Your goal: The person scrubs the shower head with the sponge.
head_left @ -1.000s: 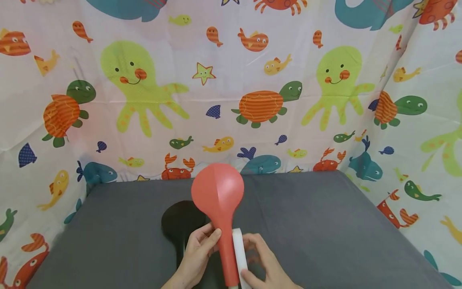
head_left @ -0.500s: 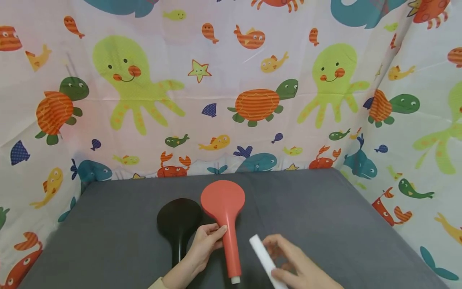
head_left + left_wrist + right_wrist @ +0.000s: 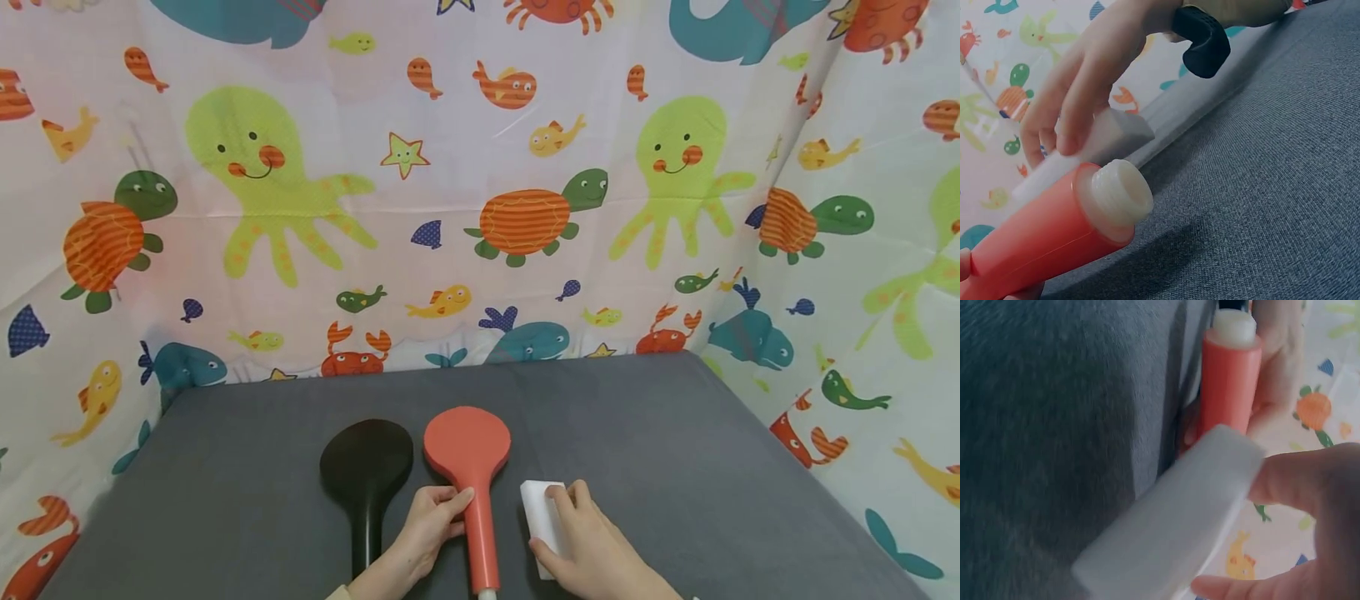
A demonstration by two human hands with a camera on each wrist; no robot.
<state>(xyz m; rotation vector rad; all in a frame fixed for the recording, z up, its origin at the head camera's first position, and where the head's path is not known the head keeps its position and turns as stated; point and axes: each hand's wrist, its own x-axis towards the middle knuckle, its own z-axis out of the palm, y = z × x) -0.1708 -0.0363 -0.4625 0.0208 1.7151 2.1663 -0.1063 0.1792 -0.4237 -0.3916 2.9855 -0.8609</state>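
My left hand (image 3: 431, 529) pinches the red shower head (image 3: 467, 446) at its neck, thumb on top. Its round head points away from me, and its handle ends in a white threaded connector (image 3: 1124, 190). In my right hand (image 3: 596, 542) is a white rectangular block (image 3: 542, 517), which looks like a cleaning sponge; thumb and fingers hold it by its sides. The block is apart from the red handle, to its right in the head view. A black shower head (image 3: 367, 462) lies left of the red one, its handle end hidden behind my left hand and wrist.
Dark grey cloth (image 3: 660, 467) covers the table. A white curtain (image 3: 450, 183) printed with sea animals stands behind it and along both sides. In the left wrist view a black strap piece (image 3: 1205, 47) shows on the right wrist.
The red shower head has come down and nearer the table in my left hand. My right hand has drawn the white block away to the right and turned its broad face upward.
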